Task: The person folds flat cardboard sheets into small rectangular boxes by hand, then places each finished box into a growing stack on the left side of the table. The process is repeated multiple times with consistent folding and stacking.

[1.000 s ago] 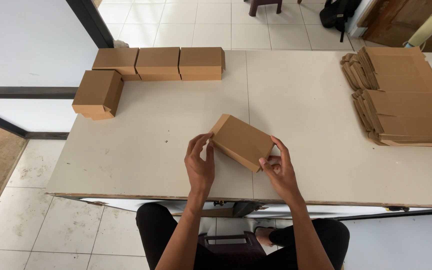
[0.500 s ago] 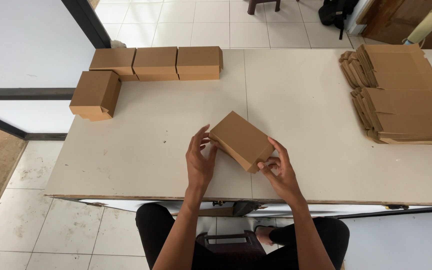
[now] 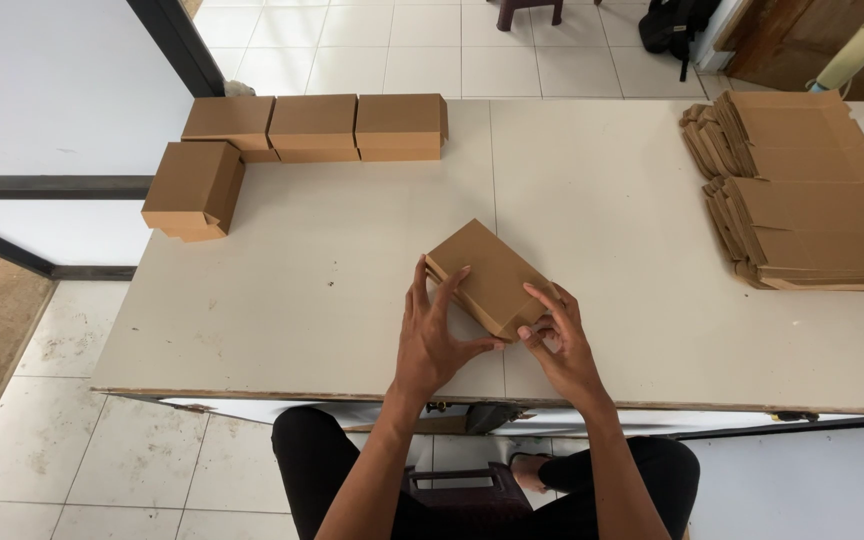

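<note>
Cardboard, brown and folded into a small rectangular box point(image 3: 492, 275), is held at the near middle of the pale, flat-topped table point(image 3: 332, 290), turned at an angle to the table's edge. The box is gripped by both hands at its near end. The left hand point(image 3: 432, 340) is spread, with its fingers laid up the box's left side and its thumb reaching under the near corner. The right hand point(image 3: 560, 335) is pressed against the box's near right corner, its fingers curled and pinching the edge of the cardboard there. Whether the box rests on the table or is lifted slightly off it cannot be told.

At the far left of the table, a row of three finished brown cardboard boxes point(image 3: 314, 126) is set side by side and touching, and a fourth finished brown box point(image 3: 192, 188) is placed just in front of the row's left end. At the far right, two stacks of flat, unfolded brown cardboard blanks point(image 3: 812, 190) are laid one behind the other, well apart from the hands. Beyond the table a white tiled floor point(image 3: 422, 45) is seen, with a dark backpack point(image 3: 677, 25) lying on it.
</note>
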